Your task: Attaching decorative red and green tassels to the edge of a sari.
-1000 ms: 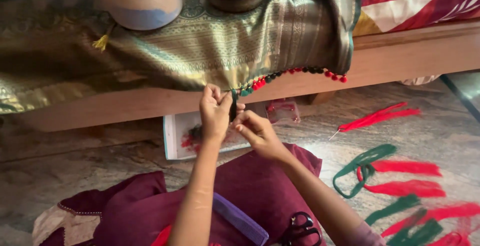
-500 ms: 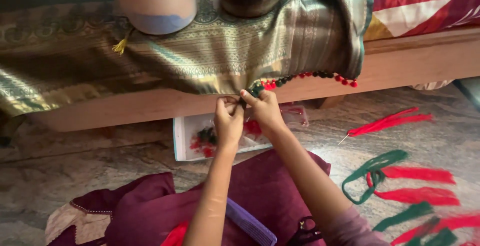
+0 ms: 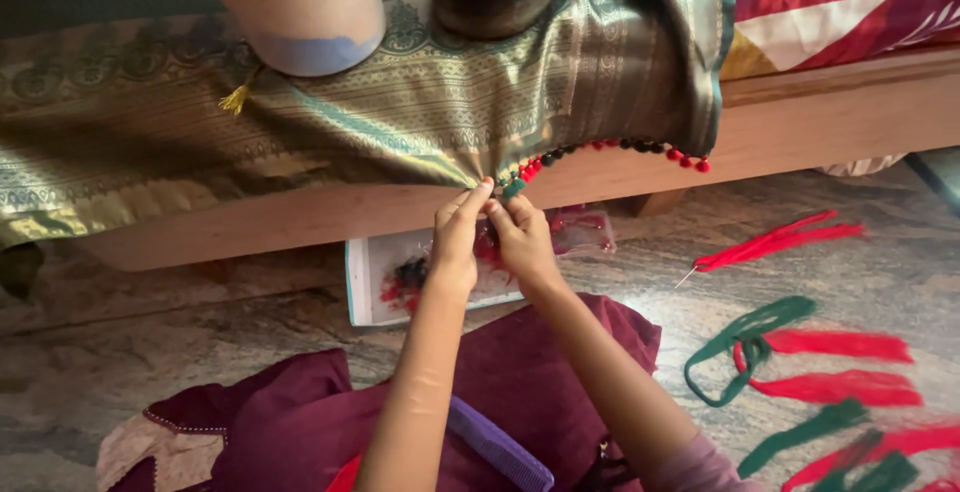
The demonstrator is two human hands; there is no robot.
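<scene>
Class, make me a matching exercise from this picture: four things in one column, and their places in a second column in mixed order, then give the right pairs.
Things:
1. purple comb
2. yellow tassel
3. row of red and dark beads
4. loose red and green thread bundles

Places:
A. along the hanging edge of the green-gold cloth
B. on the floor at the right
C. on the maroon cloth below the forearms
D. beside the pale container on the cloth

Pairs: 1-C, 2-D, 3-A, 4-B

Both the left hand and the right hand pinch the cloth's edge.
</scene>
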